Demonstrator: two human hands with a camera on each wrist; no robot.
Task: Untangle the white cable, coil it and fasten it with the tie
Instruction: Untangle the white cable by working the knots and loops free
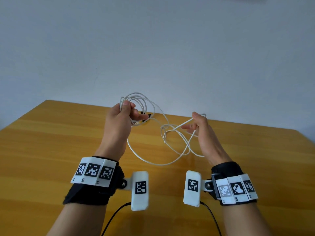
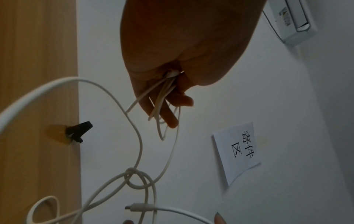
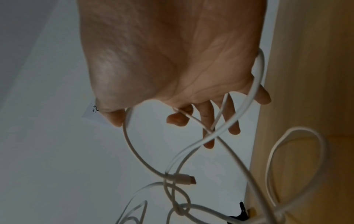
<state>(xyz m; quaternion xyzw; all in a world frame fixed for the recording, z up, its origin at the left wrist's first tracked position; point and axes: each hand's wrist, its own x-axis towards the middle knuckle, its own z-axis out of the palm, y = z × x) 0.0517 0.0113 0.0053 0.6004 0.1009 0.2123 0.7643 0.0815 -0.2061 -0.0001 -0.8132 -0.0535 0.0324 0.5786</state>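
Note:
The white cable (image 1: 158, 163) hangs in the air between my two hands above the wooden table (image 1: 51, 150). My left hand (image 1: 129, 109) grips several gathered loops of it (image 2: 162, 94). My right hand (image 1: 192, 121) pinches one strand between thumb and forefinger, the other fingers loosely extended (image 3: 208, 136). A loose knot (image 1: 167, 129) sits between the hands, nearer the right one. One connector end (image 3: 185, 179) dangles free just above the knot (image 3: 178, 210). The black tie (image 1: 147, 116) lies on the table's far edge, behind my left hand.
A pale wall stands right behind the table. It carries a paper sign (image 2: 237, 151) and a white box (image 2: 293, 19). Black wires (image 1: 112, 218) from the wrist cameras trail near the table's front edge.

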